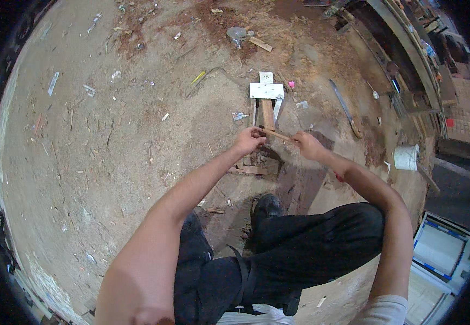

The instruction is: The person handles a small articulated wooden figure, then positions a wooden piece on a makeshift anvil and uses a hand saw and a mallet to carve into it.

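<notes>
My right hand point(308, 146) is closed on one end of a thin wooden strip point(281, 135). My left hand point(250, 140) has its fingers curled at the strip's other end, around something small and dark that I cannot make out. Just beyond my hands, a wooden piece point(267, 111) runs under a white board point(262, 91) on a low assembly with white side legs. Scrap wood point(248, 169) lies below my hands, on the dirty floor.
A saw-like blade point(343, 105) lies to the right, near a white bucket point(407, 157). A dark wooden structure point(408, 65) lines the upper right. Framed panels point(441, 249) are at the lower right. Debris is scattered over the floor point(110, 162). My legs point(305, 233) are bent below me.
</notes>
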Demonstrator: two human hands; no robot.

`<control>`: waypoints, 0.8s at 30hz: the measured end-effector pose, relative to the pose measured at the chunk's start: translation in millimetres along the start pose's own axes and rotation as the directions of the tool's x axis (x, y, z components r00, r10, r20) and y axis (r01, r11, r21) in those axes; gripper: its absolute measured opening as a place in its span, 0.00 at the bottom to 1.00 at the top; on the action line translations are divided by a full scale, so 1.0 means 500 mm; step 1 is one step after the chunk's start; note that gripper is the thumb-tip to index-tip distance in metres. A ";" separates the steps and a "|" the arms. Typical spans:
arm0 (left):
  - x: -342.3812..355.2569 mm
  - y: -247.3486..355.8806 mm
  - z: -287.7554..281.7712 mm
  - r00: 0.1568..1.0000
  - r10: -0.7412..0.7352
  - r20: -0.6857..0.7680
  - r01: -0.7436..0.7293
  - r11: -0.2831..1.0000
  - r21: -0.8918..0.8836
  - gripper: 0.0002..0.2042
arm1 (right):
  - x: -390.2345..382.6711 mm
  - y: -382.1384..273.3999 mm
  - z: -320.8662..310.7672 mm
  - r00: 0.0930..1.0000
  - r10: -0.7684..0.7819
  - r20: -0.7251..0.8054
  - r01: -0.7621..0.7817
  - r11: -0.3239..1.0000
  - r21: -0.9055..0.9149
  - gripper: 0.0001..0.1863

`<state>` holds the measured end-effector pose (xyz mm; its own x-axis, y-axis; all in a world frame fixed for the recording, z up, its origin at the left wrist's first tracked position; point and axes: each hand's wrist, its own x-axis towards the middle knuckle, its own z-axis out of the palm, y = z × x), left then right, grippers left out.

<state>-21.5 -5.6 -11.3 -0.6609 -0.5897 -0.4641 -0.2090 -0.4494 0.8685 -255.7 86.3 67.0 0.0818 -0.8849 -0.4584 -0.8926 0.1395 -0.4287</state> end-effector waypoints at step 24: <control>-0.034 0.004 -0.016 0.987 0.056 0.149 -0.076 0.988 0.132 0.11 | 0.156 -0.045 0.002 0.939 0.277 -0.205 -0.224 0.942 0.248 0.20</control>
<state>-4.9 -1.7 -3.0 -0.7717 -0.5073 -0.3835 -0.2512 -0.3109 0.9167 -228.9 14.7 39.8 -0.2613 -0.8833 -0.3893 -0.7495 0.4398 -0.4948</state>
